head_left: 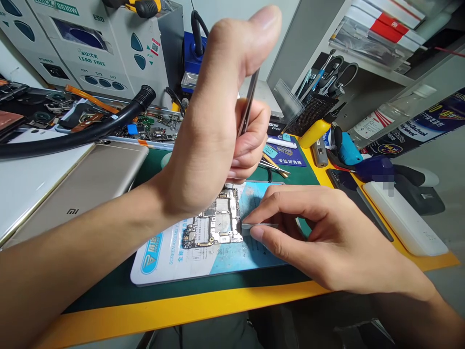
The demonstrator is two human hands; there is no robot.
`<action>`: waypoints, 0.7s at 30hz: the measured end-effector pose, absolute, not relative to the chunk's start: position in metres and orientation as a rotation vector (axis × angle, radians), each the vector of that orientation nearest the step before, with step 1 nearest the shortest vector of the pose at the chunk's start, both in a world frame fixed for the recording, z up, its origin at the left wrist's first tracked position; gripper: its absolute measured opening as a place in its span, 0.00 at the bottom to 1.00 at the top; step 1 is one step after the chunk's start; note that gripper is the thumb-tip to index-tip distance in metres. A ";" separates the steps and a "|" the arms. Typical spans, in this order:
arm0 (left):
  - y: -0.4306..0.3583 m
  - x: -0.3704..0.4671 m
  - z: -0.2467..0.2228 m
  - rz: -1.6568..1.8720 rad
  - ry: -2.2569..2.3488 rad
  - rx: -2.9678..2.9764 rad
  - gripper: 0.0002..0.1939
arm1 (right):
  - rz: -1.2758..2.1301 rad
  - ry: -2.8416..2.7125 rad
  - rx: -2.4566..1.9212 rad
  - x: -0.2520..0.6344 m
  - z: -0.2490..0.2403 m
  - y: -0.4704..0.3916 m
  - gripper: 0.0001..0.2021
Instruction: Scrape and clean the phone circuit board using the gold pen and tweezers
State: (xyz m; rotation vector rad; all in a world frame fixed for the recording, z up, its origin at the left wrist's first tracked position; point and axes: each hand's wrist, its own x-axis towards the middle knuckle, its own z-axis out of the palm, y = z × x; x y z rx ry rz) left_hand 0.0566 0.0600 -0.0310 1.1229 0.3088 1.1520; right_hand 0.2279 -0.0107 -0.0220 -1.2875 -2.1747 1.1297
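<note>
We count one circuit board (pixel 218 225) just beside our right fingers (pixel 271 238), one thin strip (pixel 246 226) between them, one slim metal tool (pixel 249 104) in our left fingers (pixel 258 138), and, beyond the right fingers, one yellow bottle (pixel 315 133) and one clear bottle (pixel 394 114).

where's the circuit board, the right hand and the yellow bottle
Circuit board (pixel 219 224): head view, middle of its upper face.
Right hand (pixel 332 235): head view, back of the hand.
Yellow bottle (pixel 314 134): head view, side of its body.
</note>
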 end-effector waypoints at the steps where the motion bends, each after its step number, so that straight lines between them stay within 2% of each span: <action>1: 0.060 0.057 -0.031 1.154 0.310 1.125 0.26 | 1.128 -2.175 -1.285 0.228 -0.022 -0.011 0.07; 9: 0.057 0.055 -0.030 1.147 0.339 1.100 0.26 | 1.105 -2.194 -1.280 0.228 -0.020 -0.013 0.07; 14: 0.058 0.056 -0.031 1.142 0.329 1.122 0.30 | 1.072 -2.219 -1.258 0.226 -0.021 -0.012 0.08; 19: 0.058 0.057 -0.032 1.140 0.323 1.096 0.27 | 1.053 -2.247 -1.242 0.227 -0.020 -0.013 0.07; 21: 0.058 0.056 -0.032 1.137 0.318 1.095 0.29 | 1.040 -2.251 -1.245 0.227 -0.020 -0.013 0.07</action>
